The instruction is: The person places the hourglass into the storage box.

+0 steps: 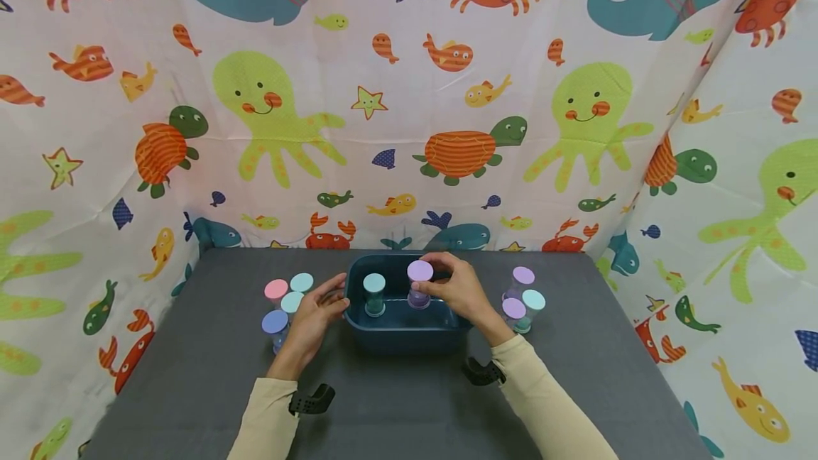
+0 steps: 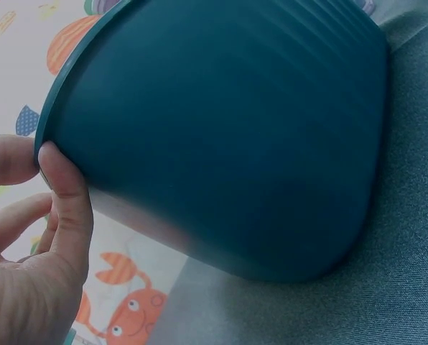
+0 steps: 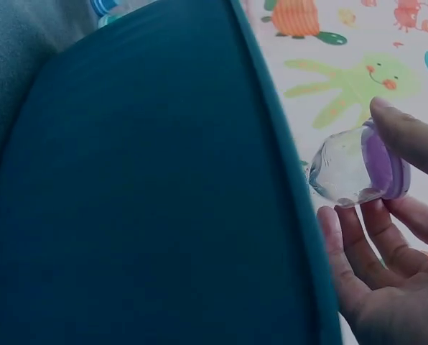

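1. The right hand [image 1: 459,291] holds a purple-lidded jar [image 1: 420,284] by its lid, fingers curled round the rim; in the right wrist view the fingertips [image 3: 408,133] press on the lid's edge and the clear body points away from the palm
2. That jar stands inside the blue tub [image 1: 402,336], toward its 1 o'clock part, just beside a teal-lidded jar [image 1: 374,294] that sits at about 11 o'clock in the tub
3. The left hand [image 1: 316,318] rests at the tub's 9 o'clock side; the left wrist view shows thumb and forefinger pinching the rim [image 2: 45,147], the other fingers loose
4. The tub sits at the middle of the grey surface [image 1: 192,375], nearer its far edge
5. At 9 o'clock from the tub, just past the left hand, is a cluster of jars [image 1: 287,300] with pink, teal and blue lids, close together
6. At 3 o'clock from the tub stand three more jars [image 1: 524,297], two purple-lidded and one teal, touching or nearly so
7. A sea-creature curtain [image 1: 409,112] hangs behind and at both sides
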`<move>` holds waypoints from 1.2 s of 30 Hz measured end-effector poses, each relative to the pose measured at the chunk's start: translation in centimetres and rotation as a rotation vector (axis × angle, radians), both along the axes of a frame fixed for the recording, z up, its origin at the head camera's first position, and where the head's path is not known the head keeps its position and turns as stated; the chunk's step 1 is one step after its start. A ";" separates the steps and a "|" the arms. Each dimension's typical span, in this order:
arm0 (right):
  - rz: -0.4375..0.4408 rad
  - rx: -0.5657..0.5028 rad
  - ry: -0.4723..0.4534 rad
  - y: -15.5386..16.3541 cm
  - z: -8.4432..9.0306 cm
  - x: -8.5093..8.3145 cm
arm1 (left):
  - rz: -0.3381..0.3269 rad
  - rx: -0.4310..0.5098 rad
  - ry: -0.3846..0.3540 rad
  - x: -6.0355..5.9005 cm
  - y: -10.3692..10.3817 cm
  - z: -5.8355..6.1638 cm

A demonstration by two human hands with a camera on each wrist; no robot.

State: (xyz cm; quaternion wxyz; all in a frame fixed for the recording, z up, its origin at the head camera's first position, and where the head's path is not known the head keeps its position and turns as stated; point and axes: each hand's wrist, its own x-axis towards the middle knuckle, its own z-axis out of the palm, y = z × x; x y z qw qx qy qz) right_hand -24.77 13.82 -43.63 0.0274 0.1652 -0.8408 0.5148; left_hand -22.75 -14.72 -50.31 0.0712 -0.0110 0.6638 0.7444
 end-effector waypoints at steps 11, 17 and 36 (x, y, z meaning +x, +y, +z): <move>-0.036 0.074 -0.024 -1.3 -1.0 -0.7 | -0.009 -0.014 0.012 0.1 -0.1 0.2; -0.064 0.121 -0.032 -2.3 -1.2 -1.2 | -0.008 -0.005 0.007 0.1 0.0 0.2; -0.057 0.278 -0.115 -3.9 -3.0 -3.0 | -0.004 -0.011 0.008 0.1 0.0 0.1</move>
